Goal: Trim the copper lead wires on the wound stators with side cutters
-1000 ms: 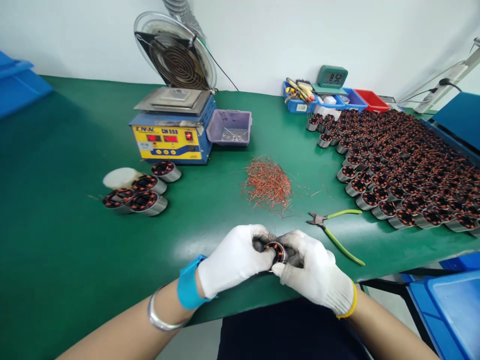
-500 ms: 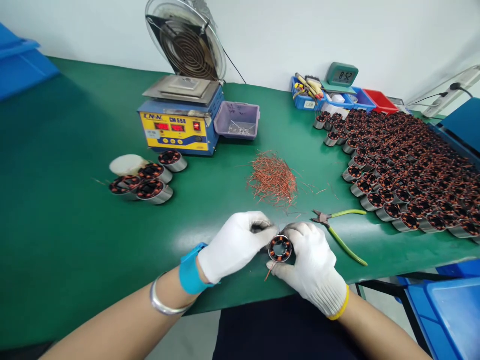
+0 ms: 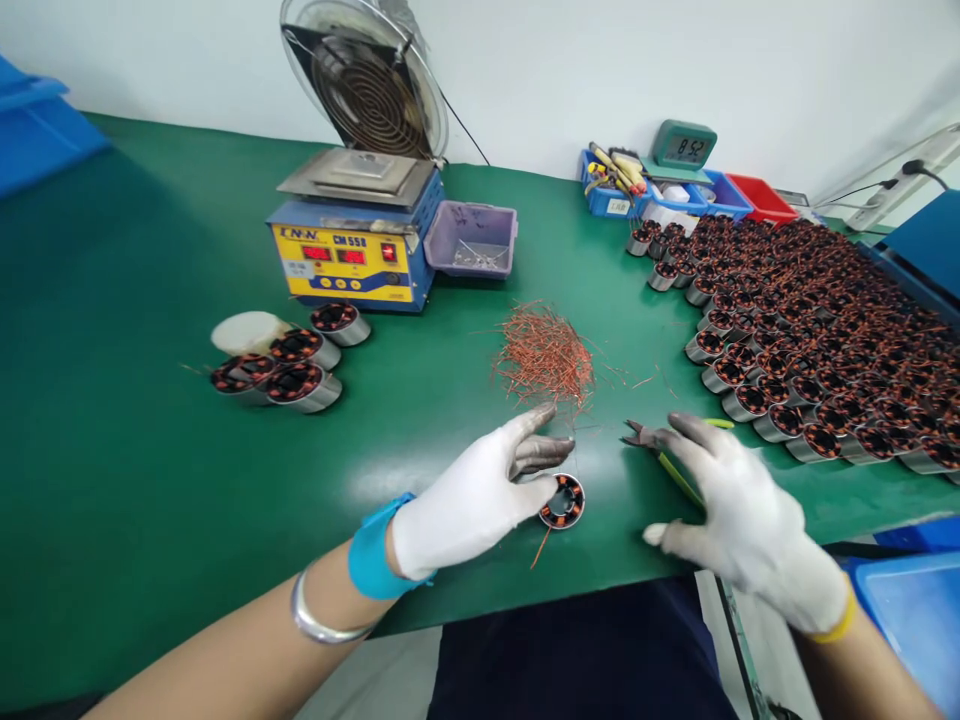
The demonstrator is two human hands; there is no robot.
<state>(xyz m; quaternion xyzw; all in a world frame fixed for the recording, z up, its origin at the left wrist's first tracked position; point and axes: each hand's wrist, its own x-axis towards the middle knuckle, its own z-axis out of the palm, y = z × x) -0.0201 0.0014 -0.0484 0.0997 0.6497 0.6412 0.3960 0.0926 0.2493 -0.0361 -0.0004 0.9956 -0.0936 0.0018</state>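
I have the copper-wound ring (image 3: 564,519) on the green table (image 3: 405,410), near its front edge, with the open centre facing up. Its smooth metal rim encloses dark segments and orange windings, and a thin copper strand (image 3: 540,550) sticks out from its lower side towards me. My left hand (image 3: 480,500), in a white glove with greyed fingertips, has its thumb at the ring's upper left rim, its fingers held out and apart from the thumb. My right hand (image 3: 750,520) is open, well apart from the left, reaching over the green-handled cutters (image 3: 639,435); I cannot tell whether it touches them. Smooth, slightly shiny tabletop runs between the ring and my right hand, and another wide stretch lies left of the left glove.

Beyond the ring sits a loose, spiky heap of copper wire bits (image 3: 546,352). Similar metal-sided rings (image 3: 304,388) cluster at left beside a pale round piece (image 3: 246,332). Farther back, a boxy blue-and-yellow machine (image 3: 345,265) stands beside a purple plastic tray (image 3: 446,235). Dense rows of wound rings (image 3: 825,340) border the right side.
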